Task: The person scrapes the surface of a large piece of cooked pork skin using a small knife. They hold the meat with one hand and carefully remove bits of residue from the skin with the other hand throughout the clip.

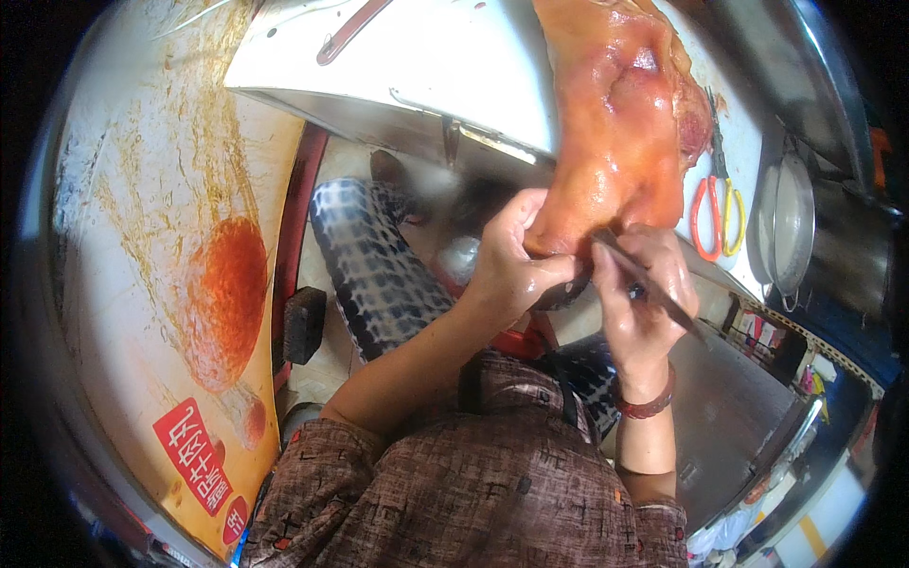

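A large piece of cooked, skin-on meat, glossy and orange-brown, hangs over the near edge of a white worktop. My left hand grips its lower left end, thumb below and fingers curled at the side. In my right hand is a narrow, dark metal tool; its tip lies against the lower end of the meat, close to my left thumb. Whether it is a knife or tweezers cannot be told. Scissors with one red and one yellow handle rest right of the meat.
A metal mesh strainer is at the right beside the worktop. A long red-brown strip-like object lies on the worktop at the top. To my left stands a panel with a printed food picture. A dark grey block is beside it.
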A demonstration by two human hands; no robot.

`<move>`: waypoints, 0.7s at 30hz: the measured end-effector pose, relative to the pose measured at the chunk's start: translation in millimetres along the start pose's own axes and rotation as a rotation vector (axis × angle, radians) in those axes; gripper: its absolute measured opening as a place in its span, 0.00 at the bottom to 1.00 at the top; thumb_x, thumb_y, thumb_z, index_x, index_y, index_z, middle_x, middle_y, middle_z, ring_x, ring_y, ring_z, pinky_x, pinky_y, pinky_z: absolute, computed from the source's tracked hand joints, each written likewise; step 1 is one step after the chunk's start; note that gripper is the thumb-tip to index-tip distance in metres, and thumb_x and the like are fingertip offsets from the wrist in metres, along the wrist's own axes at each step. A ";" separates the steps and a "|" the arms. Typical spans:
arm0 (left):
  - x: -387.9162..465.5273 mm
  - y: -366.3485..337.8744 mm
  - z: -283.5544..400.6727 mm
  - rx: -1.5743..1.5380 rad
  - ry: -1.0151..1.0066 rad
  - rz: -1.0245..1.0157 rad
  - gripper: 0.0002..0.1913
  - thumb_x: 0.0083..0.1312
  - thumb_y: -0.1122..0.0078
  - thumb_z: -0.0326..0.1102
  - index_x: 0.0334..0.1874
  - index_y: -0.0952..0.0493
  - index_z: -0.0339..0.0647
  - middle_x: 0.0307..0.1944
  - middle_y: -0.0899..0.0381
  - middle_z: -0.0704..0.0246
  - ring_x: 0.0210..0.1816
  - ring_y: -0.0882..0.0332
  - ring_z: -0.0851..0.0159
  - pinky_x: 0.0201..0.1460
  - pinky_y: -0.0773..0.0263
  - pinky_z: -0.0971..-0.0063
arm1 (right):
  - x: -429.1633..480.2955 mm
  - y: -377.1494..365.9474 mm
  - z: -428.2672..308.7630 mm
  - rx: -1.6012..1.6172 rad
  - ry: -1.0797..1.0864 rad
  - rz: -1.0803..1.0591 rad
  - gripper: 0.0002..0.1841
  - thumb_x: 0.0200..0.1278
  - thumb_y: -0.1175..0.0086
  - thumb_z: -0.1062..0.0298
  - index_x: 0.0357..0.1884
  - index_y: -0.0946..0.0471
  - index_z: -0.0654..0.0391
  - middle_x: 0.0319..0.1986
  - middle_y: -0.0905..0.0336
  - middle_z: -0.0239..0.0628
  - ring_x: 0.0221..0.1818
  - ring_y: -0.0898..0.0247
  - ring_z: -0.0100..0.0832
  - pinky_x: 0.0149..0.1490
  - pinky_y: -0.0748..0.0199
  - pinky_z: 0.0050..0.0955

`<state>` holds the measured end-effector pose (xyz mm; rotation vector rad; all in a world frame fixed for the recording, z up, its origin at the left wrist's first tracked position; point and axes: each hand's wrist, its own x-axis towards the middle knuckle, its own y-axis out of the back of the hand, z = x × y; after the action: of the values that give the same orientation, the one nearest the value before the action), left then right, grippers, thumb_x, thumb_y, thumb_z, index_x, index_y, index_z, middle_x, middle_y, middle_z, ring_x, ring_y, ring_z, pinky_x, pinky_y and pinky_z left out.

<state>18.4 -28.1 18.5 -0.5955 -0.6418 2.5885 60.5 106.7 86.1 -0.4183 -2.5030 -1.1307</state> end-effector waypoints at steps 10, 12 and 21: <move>-0.5 1.4 -1.6 0.010 -0.030 -0.012 0.30 0.55 0.31 0.17 0.61 0.30 0.31 0.54 0.19 0.65 0.55 0.22 0.71 0.61 0.28 0.75 | 5.7 -0.9 -0.5 -0.090 0.034 0.000 0.11 0.54 0.35 0.83 0.37 0.24 0.63 0.33 0.22 0.48 0.34 0.22 0.47 0.38 0.23 0.36; 0.2 0.5 -1.7 0.016 -0.048 -0.003 0.30 0.54 0.31 0.16 0.61 0.30 0.31 0.54 0.19 0.65 0.56 0.22 0.70 0.61 0.28 0.75 | 4.6 0.0 -2.2 -0.030 0.034 -0.029 0.11 0.54 0.35 0.83 0.38 0.23 0.63 0.33 0.22 0.47 0.34 0.21 0.46 0.38 0.23 0.36; 0.4 -0.7 -1.5 -0.002 -0.044 -0.005 0.30 0.55 0.31 0.16 0.61 0.30 0.31 0.54 0.20 0.65 0.55 0.22 0.71 0.61 0.27 0.75 | 7.6 -3.8 0.8 -0.131 0.092 0.013 0.12 0.53 0.36 0.84 0.38 0.24 0.63 0.33 0.23 0.48 0.33 0.22 0.48 0.38 0.23 0.37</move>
<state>19.0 -26.8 17.5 -0.5383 -0.6599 2.6028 52.0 105.8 86.5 -0.4070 -2.3527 -1.2841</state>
